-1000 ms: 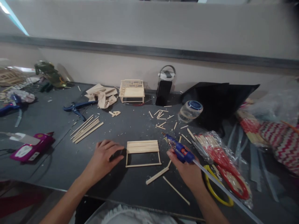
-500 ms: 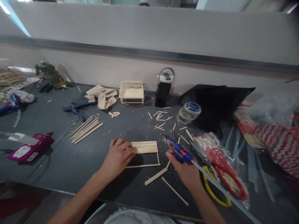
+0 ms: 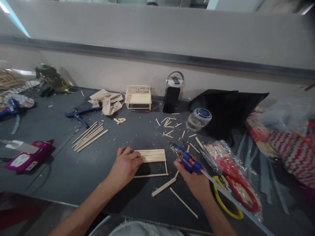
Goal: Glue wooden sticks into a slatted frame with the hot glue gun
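A small frame of wooden sticks (image 3: 153, 156) lies flat on the dark table, its far half covered by sticks laid side by side. My left hand (image 3: 127, 165) has its fingers closed on the frame's left end and hides that side. In my right hand (image 3: 195, 181) is a blue glue gun (image 3: 188, 159), nozzle pointing away to the left, with a long clear glue stick (image 3: 226, 194) out of its back. Between the hands and the table's front edge lie a short bundle of sticks (image 3: 163, 187) and one thin stick (image 3: 184, 203).
Loose sticks (image 3: 90, 137), blue cutters (image 3: 80, 114) and a purple power strip (image 3: 29, 156) lie left. At the back stand a small stick-built model (image 3: 138, 98), a phone (image 3: 171, 99) and a jar (image 3: 199, 120). To the right are scissors (image 3: 227, 205) and bagged sticks (image 3: 225, 160).
My left hand has moved right, from beside the frame onto its left end, and its fingers have closed there. My right hand still holds the glue gun in nearly the same place.
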`<state>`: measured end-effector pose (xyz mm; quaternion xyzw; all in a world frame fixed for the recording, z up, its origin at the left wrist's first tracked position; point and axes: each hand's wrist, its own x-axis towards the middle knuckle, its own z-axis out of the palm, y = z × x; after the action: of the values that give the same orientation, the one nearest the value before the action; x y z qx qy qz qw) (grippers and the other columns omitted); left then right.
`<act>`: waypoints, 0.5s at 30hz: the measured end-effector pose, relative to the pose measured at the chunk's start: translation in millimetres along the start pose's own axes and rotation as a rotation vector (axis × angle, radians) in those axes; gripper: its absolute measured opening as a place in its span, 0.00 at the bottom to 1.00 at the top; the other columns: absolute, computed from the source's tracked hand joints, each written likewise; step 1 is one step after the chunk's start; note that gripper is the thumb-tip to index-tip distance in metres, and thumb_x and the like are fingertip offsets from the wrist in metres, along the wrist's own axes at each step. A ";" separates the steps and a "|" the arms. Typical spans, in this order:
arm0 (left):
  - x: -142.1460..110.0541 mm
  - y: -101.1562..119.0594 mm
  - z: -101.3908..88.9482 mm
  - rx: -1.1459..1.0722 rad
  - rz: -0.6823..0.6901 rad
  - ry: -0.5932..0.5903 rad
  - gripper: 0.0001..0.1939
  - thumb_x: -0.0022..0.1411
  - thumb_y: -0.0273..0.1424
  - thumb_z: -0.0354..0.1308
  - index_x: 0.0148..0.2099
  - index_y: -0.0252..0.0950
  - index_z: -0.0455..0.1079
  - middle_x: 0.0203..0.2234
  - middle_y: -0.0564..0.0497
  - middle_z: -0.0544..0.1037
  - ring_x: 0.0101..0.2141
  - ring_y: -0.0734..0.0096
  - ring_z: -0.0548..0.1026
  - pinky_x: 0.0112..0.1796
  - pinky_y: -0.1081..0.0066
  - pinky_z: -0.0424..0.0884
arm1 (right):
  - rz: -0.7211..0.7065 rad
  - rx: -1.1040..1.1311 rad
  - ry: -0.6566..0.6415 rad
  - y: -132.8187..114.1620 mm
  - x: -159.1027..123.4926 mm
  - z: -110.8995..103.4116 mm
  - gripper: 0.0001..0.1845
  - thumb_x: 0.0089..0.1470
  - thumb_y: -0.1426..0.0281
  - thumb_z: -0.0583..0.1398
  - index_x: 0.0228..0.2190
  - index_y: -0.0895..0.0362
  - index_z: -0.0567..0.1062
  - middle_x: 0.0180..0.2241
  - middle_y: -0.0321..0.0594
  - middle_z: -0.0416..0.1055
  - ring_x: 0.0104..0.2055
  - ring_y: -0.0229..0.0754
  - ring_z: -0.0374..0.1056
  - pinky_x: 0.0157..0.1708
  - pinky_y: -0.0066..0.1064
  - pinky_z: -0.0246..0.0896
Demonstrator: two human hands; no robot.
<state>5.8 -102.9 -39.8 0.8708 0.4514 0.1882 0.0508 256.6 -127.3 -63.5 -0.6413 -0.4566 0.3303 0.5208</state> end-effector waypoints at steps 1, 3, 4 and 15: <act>0.0 0.5 0.1 -0.002 -0.001 -0.002 0.09 0.64 0.28 0.53 0.35 0.41 0.74 0.33 0.51 0.78 0.38 0.64 0.66 0.40 0.61 0.54 | 0.000 0.014 0.008 0.3 -0.6 1.1 0.21 0.39 0.53 0.67 0.32 0.54 0.75 0.31 0.43 0.79 0.35 0.50 0.75 0.39 0.41 0.70; 0.4 1.8 0.0 -0.010 -0.004 -0.007 0.09 0.64 0.28 0.53 0.35 0.41 0.74 0.34 0.52 0.79 0.38 0.64 0.67 0.41 0.60 0.54 | 0.002 0.028 0.016 0.3 -1.3 2.7 0.22 0.38 0.53 0.67 0.31 0.55 0.74 0.30 0.44 0.78 0.35 0.51 0.75 0.39 0.42 0.71; 0.7 2.3 -0.1 -0.013 -0.007 -0.009 0.09 0.64 0.28 0.53 0.35 0.41 0.74 0.34 0.52 0.79 0.38 0.64 0.67 0.42 0.59 0.54 | 0.006 0.027 0.018 0.0 -1.3 3.1 0.22 0.37 0.53 0.68 0.30 0.55 0.74 0.30 0.44 0.78 0.34 0.51 0.75 0.39 0.43 0.70; -35.3 -23.6 -16.4 -0.009 -0.251 0.169 0.08 0.63 0.37 0.56 0.39 0.43 0.75 0.37 0.50 0.80 0.40 0.62 0.71 0.40 0.61 0.58 | -0.016 -0.069 -0.058 3.4 2.9 -2.4 0.17 0.39 0.56 0.67 0.29 0.54 0.75 0.31 0.44 0.80 0.36 0.51 0.76 0.43 0.43 0.69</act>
<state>-36.8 -118.8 -40.7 0.7885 0.5584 0.2548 0.0397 260.6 -125.7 -66.1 -0.6455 -0.4876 0.3286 0.4875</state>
